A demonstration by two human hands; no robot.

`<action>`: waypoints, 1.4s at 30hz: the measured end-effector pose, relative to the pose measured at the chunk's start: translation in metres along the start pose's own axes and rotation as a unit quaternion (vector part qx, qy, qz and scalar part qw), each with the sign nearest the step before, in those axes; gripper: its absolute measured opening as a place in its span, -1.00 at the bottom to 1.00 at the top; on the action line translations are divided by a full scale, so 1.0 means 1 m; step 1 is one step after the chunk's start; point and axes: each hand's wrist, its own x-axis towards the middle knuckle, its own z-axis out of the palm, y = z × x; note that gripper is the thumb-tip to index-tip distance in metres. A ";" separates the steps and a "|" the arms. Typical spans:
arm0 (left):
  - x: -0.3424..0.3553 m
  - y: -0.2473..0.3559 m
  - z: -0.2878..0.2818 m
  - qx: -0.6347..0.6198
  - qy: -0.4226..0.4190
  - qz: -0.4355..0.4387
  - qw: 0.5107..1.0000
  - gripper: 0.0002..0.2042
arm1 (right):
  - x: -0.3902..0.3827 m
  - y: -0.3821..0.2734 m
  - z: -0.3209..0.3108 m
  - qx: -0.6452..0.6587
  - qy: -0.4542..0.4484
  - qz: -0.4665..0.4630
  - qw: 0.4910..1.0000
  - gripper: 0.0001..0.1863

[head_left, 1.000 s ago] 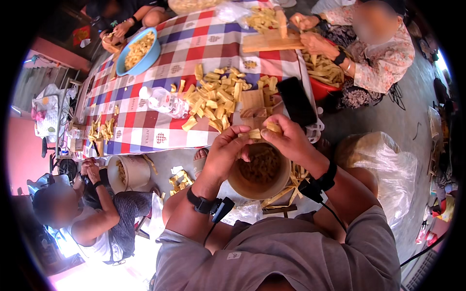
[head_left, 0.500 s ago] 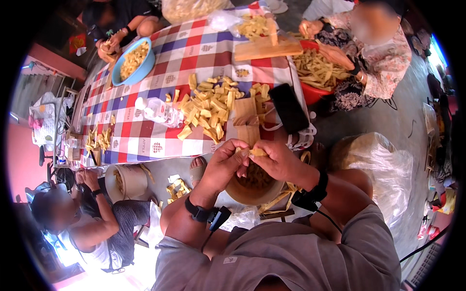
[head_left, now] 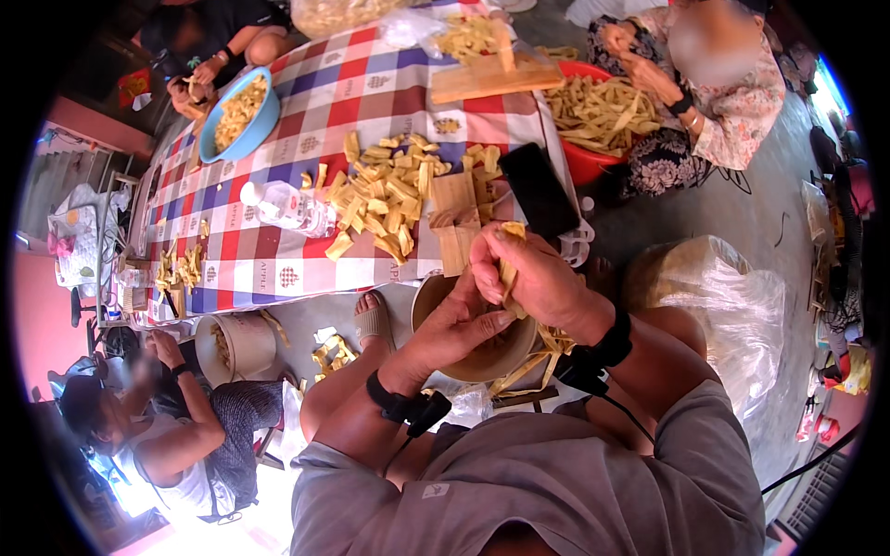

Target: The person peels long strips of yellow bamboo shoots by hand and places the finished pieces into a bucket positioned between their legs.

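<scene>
In front of me, both hands meet over a beige bucket (head_left: pixel 436 301) that stands between my legs. My right hand (head_left: pixel 547 283) is closed round a folded yellow strip (head_left: pixel 509 273), whose upper end sticks out above the fingers. My left hand (head_left: pixel 464 315) is closed at the strip's lower part, thumb lying along it; its other fingers are partly hidden behind the right hand. Just beyond them, a wooden block (head_left: pixel 454 208) sits at the table edge. A pile of short folded yellow pieces (head_left: pixel 389 199) lies beside it on the checked tablecloth (head_left: pixel 306 264).
A black phone (head_left: pixel 538 190) and a plastic bottle (head_left: pixel 287 208) are on the table. Co-workers sit around it with a blue basin (head_left: pixel 243 139), a red basin (head_left: pixel 593 157) and a white bucket (head_left: pixel 250 350). A large plastic bag (head_left: pixel 714 315) stands on my right. Loose strips (head_left: pixel 334 357) lie on the floor.
My hands have gone from a fingertip pinch over the bucket to a closer grip, the right hand now higher and wrapped round the strip. The view has shifted slightly.
</scene>
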 end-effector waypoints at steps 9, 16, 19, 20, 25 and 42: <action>-0.013 0.017 -0.027 -0.054 0.060 0.007 0.997 -0.57 | 0.003 -0.019 -0.018 -0.195 0.150 0.020 0.969 -0.82; -0.015 0.039 -0.028 0.432 0.068 0.205 0.876 -0.72 | -0.002 -0.032 -0.014 -0.197 0.128 0.141 0.962 -0.82; -0.019 0.040 -0.026 0.534 0.096 0.191 0.818 -0.65 | -0.004 -0.033 -0.008 -0.204 0.096 0.173 0.959 -0.80; -0.020 0.041 -0.025 0.564 0.105 0.178 0.799 -0.63 | -0.005 -0.032 -0.009 -0.190 0.087 0.175 0.962 -0.79; -0.018 0.028 -0.031 0.542 0.154 0.185 0.805 -0.70 | -0.007 -0.021 -0.002 -0.228 0.047 0.146 0.962 -0.74; -0.017 0.020 -0.023 0.019 0.072 0.071 0.995 -0.71 | 0.000 0.023 -0.014 -0.284 -0.042 0.020 0.958 -0.79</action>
